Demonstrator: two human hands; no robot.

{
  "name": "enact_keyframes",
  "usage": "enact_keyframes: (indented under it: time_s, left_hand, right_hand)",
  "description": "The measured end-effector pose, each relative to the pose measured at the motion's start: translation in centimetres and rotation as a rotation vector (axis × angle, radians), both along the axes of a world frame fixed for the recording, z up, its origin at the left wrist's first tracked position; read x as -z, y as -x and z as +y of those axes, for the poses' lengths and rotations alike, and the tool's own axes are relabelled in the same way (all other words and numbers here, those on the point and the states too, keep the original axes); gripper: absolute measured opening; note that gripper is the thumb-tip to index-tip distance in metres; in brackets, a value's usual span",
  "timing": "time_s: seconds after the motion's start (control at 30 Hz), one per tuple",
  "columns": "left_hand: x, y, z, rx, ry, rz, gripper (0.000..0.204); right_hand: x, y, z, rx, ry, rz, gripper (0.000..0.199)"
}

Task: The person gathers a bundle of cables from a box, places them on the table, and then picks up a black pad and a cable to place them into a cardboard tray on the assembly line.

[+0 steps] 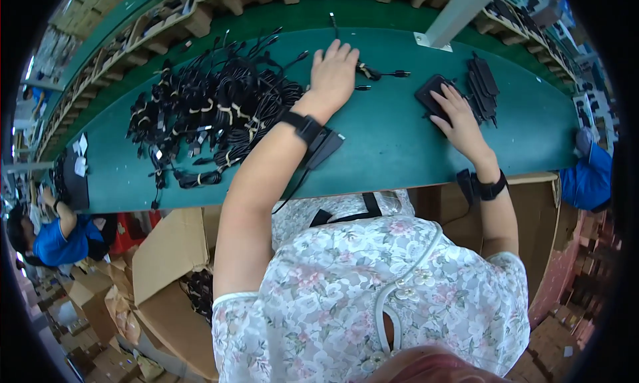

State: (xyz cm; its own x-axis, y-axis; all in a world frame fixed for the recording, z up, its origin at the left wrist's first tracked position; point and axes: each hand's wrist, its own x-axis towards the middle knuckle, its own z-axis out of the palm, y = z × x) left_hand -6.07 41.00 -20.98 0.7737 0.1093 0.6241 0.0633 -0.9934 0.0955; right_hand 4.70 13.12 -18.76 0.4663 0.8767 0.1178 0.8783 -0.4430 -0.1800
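My left hand point(335, 73) lies palm down on the green bench, its fingers stretched out. Beneath and beside it is a tied black cable point(368, 72), partly hidden by the hand, with plug ends showing past the fingers. My right hand point(459, 120) has its fingers over a black power adapter point(428, 90) and its thumb at the near edge; the hand covers part of the adapter. Just right of that hand, several more black adapters point(482, 86) are stacked. To the left of my left hand spreads a large heap of bundled black cables point(226, 103).
A grey post point(459, 13) rises from the far side of the bench. Compartmented racks point(200, 20) run along the back. Near my left wrist lies a black wedge-shaped device point(326, 148) with a cord. Open cardboard boxes point(170, 253) stand below the near edge. People in blue point(63, 240) are at both sides.
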Motion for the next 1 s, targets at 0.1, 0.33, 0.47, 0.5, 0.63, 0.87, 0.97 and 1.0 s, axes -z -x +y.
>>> enact_keyframes:
  time_s: [0.1,0.33,0.47,0.5,0.63,0.87,0.97,1.0]
  left_hand:
    - [0.2,-0.8,0.6,-0.046,-0.044,0.131,0.022]
    - [-3.4,2.0,2.6,0.022,-0.003,0.193,0.012]
    - [-6.4,6.5,1.1,-0.02,0.239,0.001,0.015]
    - [-6.9,7.3,0.9,-0.084,0.305,-0.057,0.016]
    - [-6.4,8.0,0.3,-0.073,0.225,0.03,0.024]
    - [-8.3,7.0,-1.1,-0.08,0.196,0.066,0.026]
    - [-8.9,7.2,-1.7,-0.091,0.235,0.078,0.027]
    - [-9.2,7.1,-2.0,-0.086,0.247,0.078,0.027]
  right_hand:
    - [0.4,-0.5,-0.2,-0.002,-0.045,0.039,0.051]
    - [-6.1,-1.9,2.4,0.03,-0.033,0.247,0.035]
    - [-10.5,-3.2,5.7,0.097,0.112,0.232,0.026]
    - [-11.4,-3.6,6.9,0.116,-0.044,0.15,0.023]
    - [-12.5,-10.9,12.9,0.119,-0.623,0.017,0.022]
    - [-20.2,-17.2,21.5,0.24,-0.935,-0.22,0.02]
    - [-21.5,-17.8,23.0,0.344,-0.772,-0.269,0.021]
    - [-21.3,-19.0,23.1,0.348,-0.774,-0.274,0.021]
